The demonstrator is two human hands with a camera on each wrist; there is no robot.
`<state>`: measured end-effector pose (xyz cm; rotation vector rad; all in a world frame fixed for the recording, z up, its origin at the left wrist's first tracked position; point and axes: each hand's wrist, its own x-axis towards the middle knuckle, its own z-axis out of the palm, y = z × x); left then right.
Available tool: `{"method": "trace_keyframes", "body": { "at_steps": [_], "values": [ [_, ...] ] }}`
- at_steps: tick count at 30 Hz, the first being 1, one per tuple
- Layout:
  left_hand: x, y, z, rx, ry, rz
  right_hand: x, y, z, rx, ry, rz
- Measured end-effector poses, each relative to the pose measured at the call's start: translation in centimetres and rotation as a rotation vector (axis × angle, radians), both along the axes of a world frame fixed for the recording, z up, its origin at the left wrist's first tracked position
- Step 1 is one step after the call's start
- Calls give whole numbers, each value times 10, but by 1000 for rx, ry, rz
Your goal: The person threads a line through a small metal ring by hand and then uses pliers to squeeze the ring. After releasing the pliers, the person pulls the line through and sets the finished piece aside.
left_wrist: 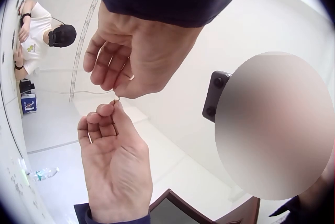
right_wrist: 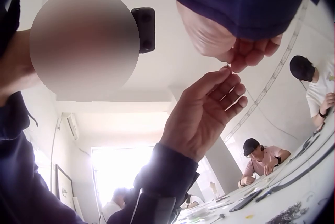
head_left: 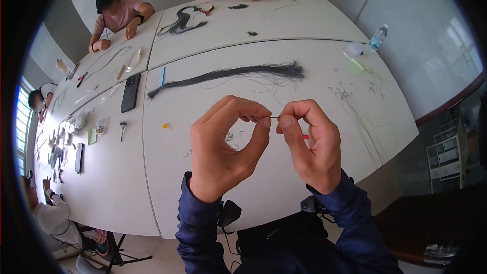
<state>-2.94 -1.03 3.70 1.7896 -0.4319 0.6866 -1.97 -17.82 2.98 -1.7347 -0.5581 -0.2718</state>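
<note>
My left hand [head_left: 223,144] and right hand [head_left: 313,147] are raised close together over the white table [head_left: 203,208]. Between their fingertips runs a short, thin, dark wire-like piece [head_left: 274,117]; thumb and forefinger of each hand pinch one end. Its exact kind is too small to tell. In the left wrist view the thumb and finger of the right hand [left_wrist: 118,166] meet just below those of the left. The remaining fingers of the left hand [right_wrist: 201,117] are loosely bent in the right wrist view. A bit of red [head_left: 305,137] shows behind my right hand, mostly hidden by it.
Beyond my hands lies a long bundle of dark strands [head_left: 218,74] with a blue tie [head_left: 163,77]. Small bent wire hooks [head_left: 345,93] are scattered at the right, near a water bottle [head_left: 378,37]. A black phone [head_left: 130,93] and yellow piece [head_left: 166,126] lie left. Other people sit around.
</note>
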Motion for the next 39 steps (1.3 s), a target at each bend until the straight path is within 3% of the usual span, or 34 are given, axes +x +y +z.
{"method": "trace_keyframes", "body": {
  "at_steps": [7, 19, 28, 39],
  "values": [
    [-6, 4, 6, 35, 111, -50, -2, 0, 1, -34, -2, -29],
    [-7, 7, 7, 14, 141, -100, -2, 2, 5, -174, -277, -110],
    [-9, 10, 9, -197, 294, -227, 3, 0, 3, -286, -526, -104],
    [-11, 11, 13, -241, 399, -261, 4, -1, 2, -273, -564, -143]
  ]
}}
